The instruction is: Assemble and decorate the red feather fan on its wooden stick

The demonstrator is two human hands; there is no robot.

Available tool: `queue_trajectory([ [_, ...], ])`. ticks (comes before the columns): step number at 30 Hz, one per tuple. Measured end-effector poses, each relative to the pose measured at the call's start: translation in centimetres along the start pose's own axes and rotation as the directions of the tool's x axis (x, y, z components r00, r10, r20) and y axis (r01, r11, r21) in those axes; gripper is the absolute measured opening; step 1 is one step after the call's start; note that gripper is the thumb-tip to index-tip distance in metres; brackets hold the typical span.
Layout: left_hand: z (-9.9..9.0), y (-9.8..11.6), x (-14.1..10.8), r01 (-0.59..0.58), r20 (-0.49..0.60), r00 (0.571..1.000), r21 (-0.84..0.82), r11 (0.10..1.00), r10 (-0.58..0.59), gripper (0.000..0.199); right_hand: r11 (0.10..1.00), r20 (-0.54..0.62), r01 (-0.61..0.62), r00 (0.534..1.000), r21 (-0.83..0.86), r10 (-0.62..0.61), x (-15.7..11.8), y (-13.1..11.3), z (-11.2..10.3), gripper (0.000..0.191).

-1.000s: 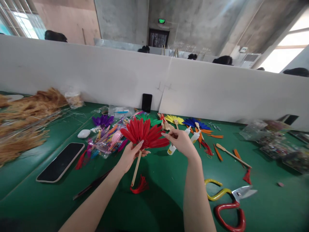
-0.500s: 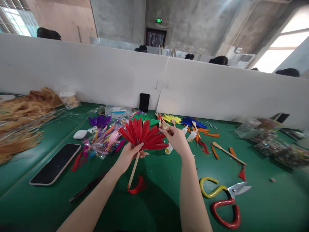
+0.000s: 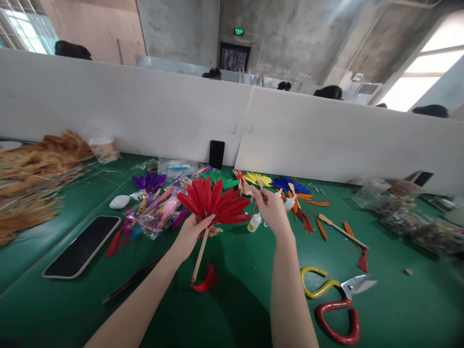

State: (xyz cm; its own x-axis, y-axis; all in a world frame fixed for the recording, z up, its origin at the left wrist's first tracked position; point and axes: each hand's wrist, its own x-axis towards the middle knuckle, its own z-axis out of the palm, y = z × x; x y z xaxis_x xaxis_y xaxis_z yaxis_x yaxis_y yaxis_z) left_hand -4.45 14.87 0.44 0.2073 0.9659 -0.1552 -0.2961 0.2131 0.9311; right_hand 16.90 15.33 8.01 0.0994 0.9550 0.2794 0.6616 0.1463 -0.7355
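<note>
A red feather fan (image 3: 213, 200) on a pale wooden stick is gripped near its base by my left hand (image 3: 194, 234). From the stick's lower end hangs a red tassel (image 3: 208, 279). To the right of the feathers, my right hand (image 3: 270, 210) has its thumb and fingertips pinched together, apart from the fan; whatever they hold is too small to make out. Small white glue bottles (image 3: 254, 222) lie beside and below it. Behind are a yellow fan (image 3: 258, 179), a blue fan (image 3: 290, 184) and a green fan (image 3: 228, 182).
Scissors (image 3: 340, 295) lie front right, near a stick with a red tassel (image 3: 342, 229). A phone (image 3: 83, 246), purple feathers (image 3: 149, 181) and bagged feathers (image 3: 163, 208) are left. A white partition (image 3: 163, 111) stands behind the green table (image 3: 391, 309).
My right hand has moved slightly right, away from the edge of the red feathers. My left hand keeps its hold on the fan, which has barely shifted.
</note>
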Motion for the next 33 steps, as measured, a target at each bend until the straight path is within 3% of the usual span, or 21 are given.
queue_trajectory([
  [11,0.1,-0.3,0.0,0.004,0.013,1.0,0.019,1.0,-0.004,0.034,0.972,-0.114,-0.054,0.99,0.228,0.082,0.9,0.3,1.1,0.042],
  [14,0.1,-0.4,0.0,0.003,0.023,1.0,0.038,0.999,-0.004,0.037,0.964,-0.093,-0.054,0.992,0.26,0.08,0.8,0.2,1.3,0.043],
  [24,1.1,0.2,-0.7,-0.024,0.042,0.999,0.139,0.99,0.018,0.039,0.995,0.11,-0.005,0.994,0.103,-0.006,0.7,0.1,2.2,0.042],
  [33,1.2,-0.1,-0.7,-0.004,0.058,0.998,0.175,0.985,-0.007,0.04,0.993,0.001,0.054,0.999,0.105,-0.054,0.9,0.1,3.5,0.031],
])
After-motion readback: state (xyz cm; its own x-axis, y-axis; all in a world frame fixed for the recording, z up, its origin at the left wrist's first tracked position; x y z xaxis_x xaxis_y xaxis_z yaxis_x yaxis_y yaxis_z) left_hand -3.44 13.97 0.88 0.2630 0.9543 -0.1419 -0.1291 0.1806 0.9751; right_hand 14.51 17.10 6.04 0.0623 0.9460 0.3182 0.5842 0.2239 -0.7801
